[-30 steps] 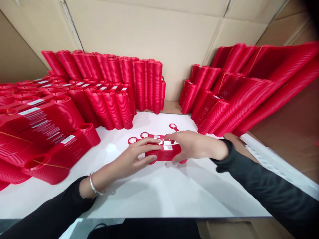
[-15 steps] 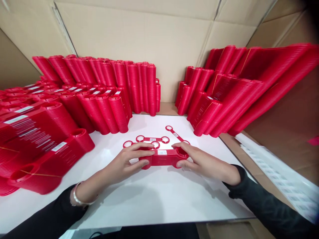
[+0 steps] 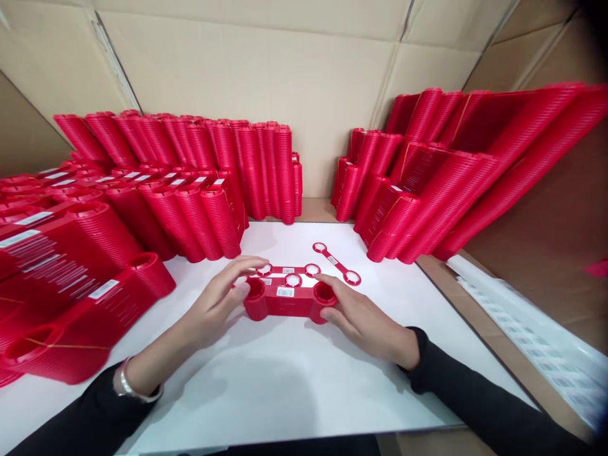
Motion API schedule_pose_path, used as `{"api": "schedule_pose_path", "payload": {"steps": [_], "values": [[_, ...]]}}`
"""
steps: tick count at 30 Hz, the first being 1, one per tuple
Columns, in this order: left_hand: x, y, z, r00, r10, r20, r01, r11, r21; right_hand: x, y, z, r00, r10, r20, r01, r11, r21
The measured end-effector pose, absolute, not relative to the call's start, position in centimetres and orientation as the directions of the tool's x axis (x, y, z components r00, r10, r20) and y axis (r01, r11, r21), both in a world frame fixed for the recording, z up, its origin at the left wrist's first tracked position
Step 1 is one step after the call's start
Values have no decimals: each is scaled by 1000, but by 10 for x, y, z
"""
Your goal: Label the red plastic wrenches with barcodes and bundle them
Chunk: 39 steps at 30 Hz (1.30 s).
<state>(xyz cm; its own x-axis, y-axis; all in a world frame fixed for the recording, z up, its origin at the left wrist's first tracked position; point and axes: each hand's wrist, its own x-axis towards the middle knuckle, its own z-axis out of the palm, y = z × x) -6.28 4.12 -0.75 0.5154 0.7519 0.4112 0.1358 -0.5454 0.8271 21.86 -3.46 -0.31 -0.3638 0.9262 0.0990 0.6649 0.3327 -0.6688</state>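
Note:
A short red stack (image 3: 289,304) of ring-ended pieces, with a white label on top, stands on the white table in front of me. My right hand (image 3: 363,316) has its thumb and fingers around the stack's right ring end. At the left end, my left hand (image 3: 213,301) is open, its fingers apart beside the ring. Just behind the stack lie two single flat red pieces, a rear one (image 3: 288,270) and a nearer one (image 3: 293,280) partly hidden. Another flat piece (image 3: 332,260) lies slanted behind my right hand.
Tall red stacks (image 3: 218,190) crowd the left side, some bound with bands. More banded stacks (image 3: 427,190) lean at the right. Cardboard walls (image 3: 247,69) enclose the back. Label sheets (image 3: 527,335) lie at the right, beyond the edge of the white table (image 3: 247,392).
The short stack has shifted left along with my right hand. My left hand has let go of its left end and spread its fingers. The slanted flat piece is now fully uncovered.

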Motion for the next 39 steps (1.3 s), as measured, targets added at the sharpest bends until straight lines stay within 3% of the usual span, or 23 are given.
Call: {"api": "schedule_pose_path", "payload": {"steps": [2, 5, 8, 11, 17, 19, 22, 24, 28, 39], "values": [[-69, 49, -10, 417, 790, 448, 96, -529, 843, 225, -24, 1, -302, 936, 178, 671, 342, -658], [-75, 59, -12, 304, 780, 547, 35, -583, 812, 243, 2, 5, -74, 967, 242, 780, 208, -590], [-76, 59, -7, 213, 768, 604, 68, -629, 775, 259, 32, 1, -54, 993, 109, 926, 91, -366], [-73, 51, -1, 170, 732, 660, 157, -681, 715, 267, 48, -8, -79, 997, 19, 948, 81, -306], [-64, 40, 22, 187, 613, 768, 170, -790, 589, 272, 44, -6, -60, 997, 53, 918, 76, -389], [-55, 40, 42, 211, 564, 798, 226, -823, 522, 272, 41, 14, -131, 989, 71, 849, 149, -507], [-34, 41, 80, 363, 554, 749, 349, -827, 442, 264, 32, 62, -274, 954, 122, 598, 268, -755], [-19, 40, 104, 521, 547, 655, 384, -836, 393, 255, 23, 97, -304, 943, 138, 523, 286, -803], [3, 33, 131, 687, 556, 467, 302, -804, 512, 241, 1, 146, -350, 907, 234, 439, 379, -814], [7, 13, 130, 666, 646, 373, 115, -583, 805, 227, -7, 150, -127, 897, 423, 276, 442, -854]]}}
